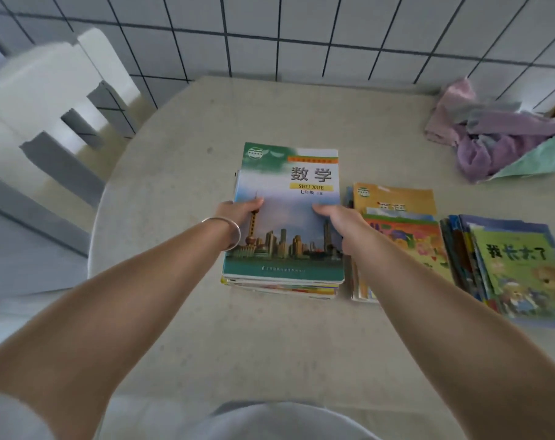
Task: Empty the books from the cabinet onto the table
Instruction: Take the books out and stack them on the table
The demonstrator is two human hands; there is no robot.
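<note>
A stack of books [289, 217] lies on the beige table [181, 185], topped by a maths textbook with a city skyline on its cover. My left hand [238, 211] grips the stack's left edge, thumb on the cover. My right hand [339, 223] grips its right edge the same way. To the right lies a second pile [397, 211] with an orange book on top. Further right sits a third pile [517, 265] topped by a green picture book. The cabinet is out of view.
A white chair [47, 100] stands at the table's left. A heap of pink, purple and green cloths [492, 141] lies at the table's far right. A tiled wall [301, 33] runs behind the table.
</note>
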